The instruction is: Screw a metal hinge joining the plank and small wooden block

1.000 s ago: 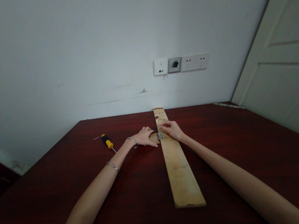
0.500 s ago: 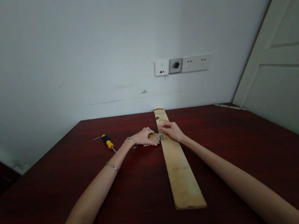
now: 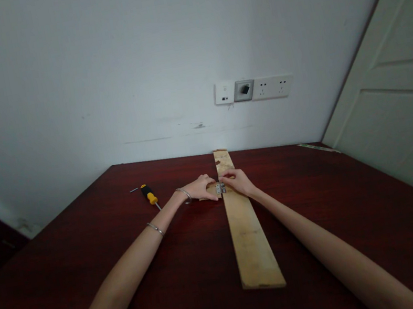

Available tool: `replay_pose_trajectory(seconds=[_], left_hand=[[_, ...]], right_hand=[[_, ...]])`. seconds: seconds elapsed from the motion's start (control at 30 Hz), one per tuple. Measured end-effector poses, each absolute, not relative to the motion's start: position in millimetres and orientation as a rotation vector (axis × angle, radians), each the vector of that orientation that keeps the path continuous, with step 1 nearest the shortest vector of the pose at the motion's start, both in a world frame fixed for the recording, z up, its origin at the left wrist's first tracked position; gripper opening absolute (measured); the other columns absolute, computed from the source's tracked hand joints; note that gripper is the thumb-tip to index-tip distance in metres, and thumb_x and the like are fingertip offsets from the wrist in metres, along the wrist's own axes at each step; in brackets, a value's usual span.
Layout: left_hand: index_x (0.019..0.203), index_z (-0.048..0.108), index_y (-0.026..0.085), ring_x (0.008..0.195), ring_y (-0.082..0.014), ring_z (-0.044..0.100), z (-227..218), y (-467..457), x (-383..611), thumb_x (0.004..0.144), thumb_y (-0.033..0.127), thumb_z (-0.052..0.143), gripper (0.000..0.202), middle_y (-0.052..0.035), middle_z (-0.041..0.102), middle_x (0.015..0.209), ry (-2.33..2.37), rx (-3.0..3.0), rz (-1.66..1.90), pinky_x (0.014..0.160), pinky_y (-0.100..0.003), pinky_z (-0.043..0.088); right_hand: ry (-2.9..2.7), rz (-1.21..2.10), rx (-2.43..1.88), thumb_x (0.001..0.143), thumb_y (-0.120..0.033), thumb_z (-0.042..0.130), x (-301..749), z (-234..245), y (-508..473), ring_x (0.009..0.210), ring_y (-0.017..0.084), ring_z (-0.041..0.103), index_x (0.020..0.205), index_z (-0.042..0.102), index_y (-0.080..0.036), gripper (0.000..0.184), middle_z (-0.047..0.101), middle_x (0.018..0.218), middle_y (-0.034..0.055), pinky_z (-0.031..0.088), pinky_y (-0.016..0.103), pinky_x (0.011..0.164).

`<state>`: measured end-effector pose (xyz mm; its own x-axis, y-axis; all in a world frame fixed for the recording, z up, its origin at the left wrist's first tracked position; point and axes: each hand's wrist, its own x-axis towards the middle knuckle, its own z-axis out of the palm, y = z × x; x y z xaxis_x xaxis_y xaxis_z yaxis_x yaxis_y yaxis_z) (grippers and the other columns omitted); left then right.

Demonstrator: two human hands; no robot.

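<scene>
A long wooden board (image 3: 251, 237) lies on the dark red table, running from the wall towards me. A small metal hinge (image 3: 220, 188) bridges its left edge and a short wooden piece (image 3: 213, 191). My left hand (image 3: 201, 187) is curved round the short piece, thumb at the near side and fingers at the far side. My right hand (image 3: 237, 180) rests over the board with thumb and fingertips pinched together right by the hinge's far edge. Whatever is between those fingertips is too small to make out.
Left of my left hand lies a yellow and black screwdriver (image 3: 149, 194), with a small metal rod (image 3: 134, 190) beside its handle. Wall sockets (image 3: 253, 90) sit above the table's back edge. A white panelled door (image 3: 402, 88) stands at the right.
The view has shifted very slightly. The hinge shows a little more plainly between my hands, and both hands stay in nearly the same place.
</scene>
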<state>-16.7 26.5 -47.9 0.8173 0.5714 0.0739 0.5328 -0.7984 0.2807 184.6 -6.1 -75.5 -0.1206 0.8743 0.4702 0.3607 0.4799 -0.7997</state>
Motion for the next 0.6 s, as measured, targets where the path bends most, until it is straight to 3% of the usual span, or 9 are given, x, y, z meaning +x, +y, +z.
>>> replay_pose_trajectory(seconds=[0.6], left_hand=[[0.109,0.058,0.010,0.091,-0.0227,0.046,-42.6,22.9,-15.6,0.065,0.056,0.069,0.064,-0.0077,0.049,0.096,0.879,2.778,0.201,0.079,-0.029,0.037]], right_hand=[[-1.793,0.561,-1.079,0.075,-0.030,0.062,177.9,-69.5,-11.3,0.069,0.016,0.063,0.074,0.071,-0.019,0.014,0.071,0.075,0.0032,0.048,0.028,0.068]])
